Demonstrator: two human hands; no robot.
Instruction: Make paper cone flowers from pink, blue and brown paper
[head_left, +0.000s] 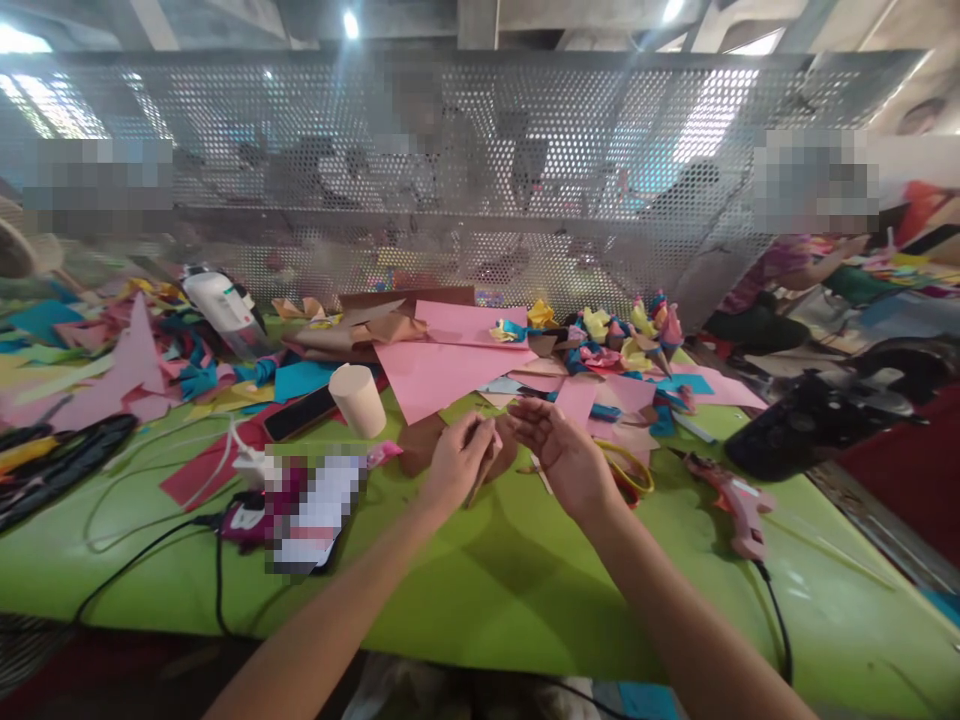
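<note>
My left hand [459, 462] is closed around a brown paper piece [420, 445] and pinches its folded edge just above the green table [480, 590]. My right hand [559, 445] is beside it, fingers curled and pinched at the same brown paper between the two hands. Yellow-handled scissors [630, 470] lie right behind my right wrist. A large pink paper sheet [442, 375] lies just beyond both hands.
A pink glue gun [739, 505] with a black cord lies to the right. A cream paper roll [358, 400], a phone [300, 413] and a white bottle [223, 308] stand on the left among paper scraps. Paper flowers [622, 335] sit near the perforated screen [465, 180]. Another person [780, 280] sits far right.
</note>
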